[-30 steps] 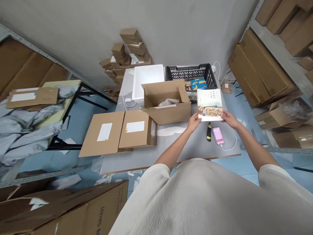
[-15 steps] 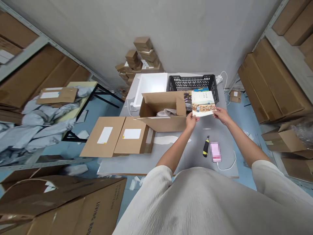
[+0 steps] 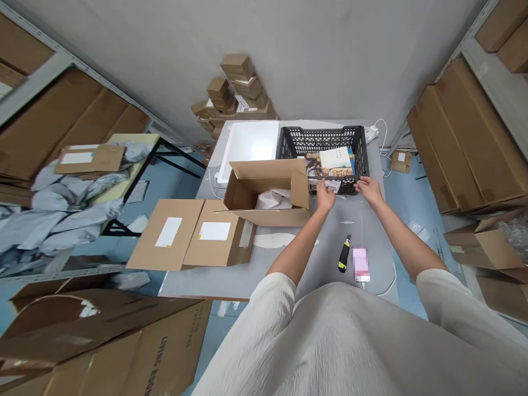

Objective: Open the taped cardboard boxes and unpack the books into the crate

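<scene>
Grey tabletop (image 3: 371, 231) is carrying the crate (image 3: 324, 138), the book (image 3: 335, 158) lying inside, probably light, bendy, best pinched by opposite edges; left hand (image 3: 325, 197) and right hand (image 3: 369, 191) bordering the rim, grip unclear.

One black-and-yellow utility knife (image 3: 345, 253), beside a blurred pink rectangular object (image 3: 360, 263). One shallow white rectangular tray (image 3: 252, 144). Small brown cardboard boxes (image 3: 243, 80), stacked near the grey wall (image 3: 313, 60). Grey plastic parcels (image 3: 70, 192), heaped on a pale-yellow-topped table (image 3: 138, 165).
</scene>
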### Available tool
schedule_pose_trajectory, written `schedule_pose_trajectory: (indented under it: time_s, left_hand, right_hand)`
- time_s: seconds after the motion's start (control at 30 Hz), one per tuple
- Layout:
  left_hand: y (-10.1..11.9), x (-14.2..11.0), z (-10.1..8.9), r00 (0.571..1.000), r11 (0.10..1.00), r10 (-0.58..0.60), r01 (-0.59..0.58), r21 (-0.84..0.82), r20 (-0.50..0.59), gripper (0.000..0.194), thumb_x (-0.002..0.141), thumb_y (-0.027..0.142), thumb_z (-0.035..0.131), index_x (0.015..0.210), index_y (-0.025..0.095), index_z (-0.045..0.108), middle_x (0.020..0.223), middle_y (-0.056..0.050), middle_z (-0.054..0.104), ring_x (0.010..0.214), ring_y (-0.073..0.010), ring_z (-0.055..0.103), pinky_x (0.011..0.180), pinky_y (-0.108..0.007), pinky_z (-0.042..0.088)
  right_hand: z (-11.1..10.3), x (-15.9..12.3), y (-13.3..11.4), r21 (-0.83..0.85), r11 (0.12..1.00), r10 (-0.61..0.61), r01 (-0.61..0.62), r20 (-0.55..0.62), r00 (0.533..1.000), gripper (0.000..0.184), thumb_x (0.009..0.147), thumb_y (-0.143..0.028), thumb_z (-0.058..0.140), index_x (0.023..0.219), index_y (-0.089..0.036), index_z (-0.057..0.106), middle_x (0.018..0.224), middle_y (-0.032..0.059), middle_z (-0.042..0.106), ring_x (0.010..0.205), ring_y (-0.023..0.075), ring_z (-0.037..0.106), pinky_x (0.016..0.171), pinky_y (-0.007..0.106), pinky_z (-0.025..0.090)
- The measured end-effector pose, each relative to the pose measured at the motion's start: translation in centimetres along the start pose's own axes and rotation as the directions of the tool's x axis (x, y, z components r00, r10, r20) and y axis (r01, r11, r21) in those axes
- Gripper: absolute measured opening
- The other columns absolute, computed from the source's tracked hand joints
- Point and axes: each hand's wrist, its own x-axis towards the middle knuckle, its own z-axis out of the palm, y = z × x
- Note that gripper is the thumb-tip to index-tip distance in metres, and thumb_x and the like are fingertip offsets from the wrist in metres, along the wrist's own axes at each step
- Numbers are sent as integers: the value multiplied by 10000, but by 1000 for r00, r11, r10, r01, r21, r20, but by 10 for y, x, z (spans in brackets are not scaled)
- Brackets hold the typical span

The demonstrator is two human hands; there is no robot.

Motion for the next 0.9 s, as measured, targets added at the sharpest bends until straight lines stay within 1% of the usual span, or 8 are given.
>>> schedule_pose_trajectory:
  time_s: [0.1,0.2,0.33,0.57,0.63,0.73,0.8,0.9]
  left_hand:
    - [-6,-10,-5,1000,998,-13,11,56,26,640,995,163,692,1626,230,607,1677,-199,528,1380,-309,711,1215,-458,569]
    - [-4,-19,-11,998,997,25,-29,68,55,546,1014,131,634,1555,197,655,1697,-206,507,1352,-290,722,1272,-465,516]
    - [4,-36,-26,991,996,73,-78,47,110,523,988,102,621,1496,212,683,1627,-177,586,1195,-258,781,1232,-488,547]
    - [20,-76,-60,977,994,97,-104,27,192,480,956,139,694,1431,210,717,1553,-161,671,1221,-290,780,1145,-489,605]
    - [25,-91,-73,971,993,115,-118,0,211,454,974,172,696,1425,219,709,1544,-154,687,1237,-290,776,1109,-469,620]
    - [31,-117,-102,956,979,202,-200,-28,214,394,1014,220,668,1406,244,692,1464,-126,743,1240,-257,776,1074,-414,617]
    - [34,-134,-126,946,969,247,-246,-29,211,284,1039,269,647,1316,244,710,1310,-107,799,1129,-232,799,1020,-382,617]
    - [36,-153,-165,947,965,260,-256,-47,187,187,1050,269,597,1201,241,704,1128,-69,807,912,-187,790,897,-339,608]
  right_hand:
    - [2,-8,9,-20,1000,7,-6,50,999,242,848,-107,815,1035,-209,700,879,32,796,977,222,850,923,358,720]
    - [7,-18,15,-47,999,9,-4,96,995,203,865,-125,825,1001,-215,703,898,35,804,952,219,851,919,375,724]
    - [19,-34,20,-66,998,24,-14,154,988,200,856,-145,861,974,-212,714,945,57,823,918,219,853,908,381,728]
    - [38,-69,34,-101,995,26,1,272,962,189,839,-193,836,1000,-220,741,1031,80,853,923,216,845,864,353,714]
    - [44,-78,38,-119,993,19,18,300,954,207,828,-224,838,1012,-224,743,1036,77,853,920,213,839,860,354,703]
    - [54,-89,44,-142,989,1,50,336,942,229,817,-274,839,1020,-230,741,1053,78,849,923,211,829,865,359,687]
    - [62,-95,47,-153,986,-14,73,358,934,255,803,-305,848,1024,-237,739,1068,81,846,930,217,823,876,374,680]
    - [75,-103,51,-173,978,-38,112,384,923,311,778,-342,839,1056,-249,736,1107,88,838,972,241,814,905,422,677]
